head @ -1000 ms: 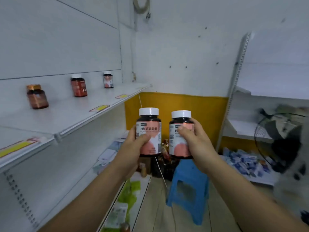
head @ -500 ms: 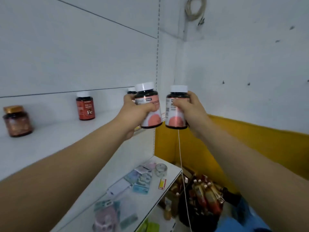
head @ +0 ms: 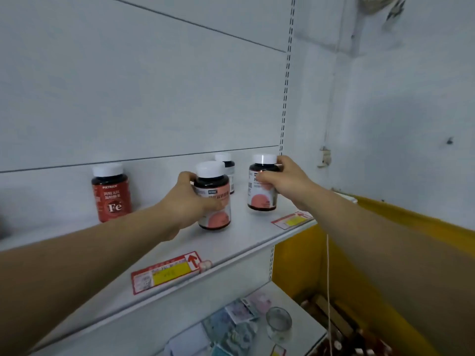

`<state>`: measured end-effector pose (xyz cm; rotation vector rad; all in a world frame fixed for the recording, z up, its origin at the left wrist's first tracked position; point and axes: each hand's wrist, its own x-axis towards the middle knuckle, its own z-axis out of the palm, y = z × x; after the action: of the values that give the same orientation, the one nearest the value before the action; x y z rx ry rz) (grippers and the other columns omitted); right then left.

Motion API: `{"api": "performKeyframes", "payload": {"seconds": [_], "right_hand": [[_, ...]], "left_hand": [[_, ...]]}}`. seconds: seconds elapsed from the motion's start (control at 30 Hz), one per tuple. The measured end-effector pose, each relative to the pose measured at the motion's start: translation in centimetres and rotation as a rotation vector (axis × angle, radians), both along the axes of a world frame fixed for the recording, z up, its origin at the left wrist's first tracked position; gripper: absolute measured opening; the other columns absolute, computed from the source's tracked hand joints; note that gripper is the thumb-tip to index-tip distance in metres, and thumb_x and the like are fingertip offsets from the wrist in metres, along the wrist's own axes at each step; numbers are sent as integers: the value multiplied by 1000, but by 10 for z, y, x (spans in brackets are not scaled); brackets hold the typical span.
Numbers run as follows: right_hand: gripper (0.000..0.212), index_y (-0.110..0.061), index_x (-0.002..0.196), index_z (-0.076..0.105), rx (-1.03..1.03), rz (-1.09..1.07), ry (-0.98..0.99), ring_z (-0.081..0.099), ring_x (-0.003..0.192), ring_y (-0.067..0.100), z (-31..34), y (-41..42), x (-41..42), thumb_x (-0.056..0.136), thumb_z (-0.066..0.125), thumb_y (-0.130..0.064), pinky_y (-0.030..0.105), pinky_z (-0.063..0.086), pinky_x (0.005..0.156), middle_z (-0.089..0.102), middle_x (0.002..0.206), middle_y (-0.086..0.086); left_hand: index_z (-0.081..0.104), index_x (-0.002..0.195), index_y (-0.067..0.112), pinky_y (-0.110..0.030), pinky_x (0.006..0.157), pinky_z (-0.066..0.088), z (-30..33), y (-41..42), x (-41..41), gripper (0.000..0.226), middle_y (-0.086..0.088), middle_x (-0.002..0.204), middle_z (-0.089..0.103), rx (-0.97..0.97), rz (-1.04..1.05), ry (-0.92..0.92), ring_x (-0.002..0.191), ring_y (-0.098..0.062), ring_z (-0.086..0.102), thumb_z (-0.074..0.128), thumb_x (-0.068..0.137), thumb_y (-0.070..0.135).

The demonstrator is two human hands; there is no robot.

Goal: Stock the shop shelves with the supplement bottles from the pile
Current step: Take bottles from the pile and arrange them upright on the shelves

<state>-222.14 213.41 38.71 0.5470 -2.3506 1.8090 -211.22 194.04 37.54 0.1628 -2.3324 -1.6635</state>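
Note:
Each of my hands holds a dark supplement bottle with a white cap and a pink-and-white label over the white upper shelf (head: 246, 235). My left hand (head: 190, 201) grips the left bottle (head: 214, 199), whose base is at the shelf surface. The right bottle (head: 262, 186) is gripped near its top by my right hand (head: 285, 181), and its base sits at or just above the shelf. A red "Fe" bottle (head: 111, 192) stands to the left. Another white-capped bottle (head: 227, 167) stands at the back, partly hidden.
Red and yellow price tags (head: 167, 274) line the shelf's front edge. The lower shelf (head: 295, 299) carries small packets and a clear round container (head: 279, 323). A yellow wall band (head: 411, 227) runs to the right, and a thin cord (head: 328, 278) hangs beside the shelving.
Both hands have carried the two bottles from chest height up and forward onto the upper shelf, near the bottles standing there. The view has turned left toward the shelving.

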Motion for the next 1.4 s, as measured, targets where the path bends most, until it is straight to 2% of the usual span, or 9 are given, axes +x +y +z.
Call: {"api": "performKeyframes", "payload": {"seconds": [0.2,0.3,0.47,0.6,0.77,0.87,1.17,1.3,1.4], "right_hand": [[46,-17,117,45,105,143,-11,60,86,11,-9,-5,-86,79,71,-17,25,49,66,58,105,1],[53,-18,127,42,133,220,17,58,92,13,-17,-6,-123,83,70,-18,26,47,74,54,114,0],[65,-23,138,35,196,333,99,53,103,17,-21,-10,-163,84,70,-23,30,43,86,50,114,-6],[65,-21,136,36,241,383,91,56,104,19,-18,-20,-184,80,69,-15,32,48,86,56,117,-1],[71,-18,137,35,288,420,153,54,106,18,-18,-27,-198,77,74,-16,32,46,91,55,120,-1],[73,-18,137,37,311,419,218,53,109,17,-18,-28,-200,76,77,-22,30,44,91,54,121,-3],[76,-18,142,31,363,466,215,52,108,18,-19,-28,-203,77,69,-13,28,41,86,54,123,-1],[79,-19,145,28,431,466,190,52,112,19,-12,-24,-203,77,70,-16,27,40,85,52,133,1],[79,-19,150,22,482,358,251,43,129,24,10,-18,-198,84,64,-25,25,34,93,38,147,6]], "left_hand": [[31,125,30,-36,82,52,-15,25,-36,70,10,98,53,-30,150,17,92,-13,59,77,75,12],[29,128,35,-25,73,46,-19,42,-55,69,15,95,53,-73,207,31,88,-5,57,73,79,13],[30,136,31,-30,81,48,-21,61,-86,77,14,102,57,-124,288,-3,94,-8,58,69,77,2],[31,136,24,-17,72,44,-24,73,-106,75,19,95,52,-177,365,2,84,0,55,75,76,10],[35,134,19,-24,86,41,-26,77,-128,72,9,109,52,-193,457,-11,97,-11,53,77,75,17],[36,133,19,-24,86,42,-26,75,-136,70,8,110,53,-200,495,-16,97,-12,53,76,76,15],[33,136,20,-23,84,39,-27,72,-148,69,9,110,52,-190,477,-33,98,-12,52,73,80,15],[24,142,21,-26,87,42,-25,68,-145,80,1,129,52,-188,443,-75,104,-14,53,74,79,19],[10,149,28,-32,93,41,-14,58,-132,93,-2,149,34,-203,424,-158,125,-22,46,72,80,37]]}}
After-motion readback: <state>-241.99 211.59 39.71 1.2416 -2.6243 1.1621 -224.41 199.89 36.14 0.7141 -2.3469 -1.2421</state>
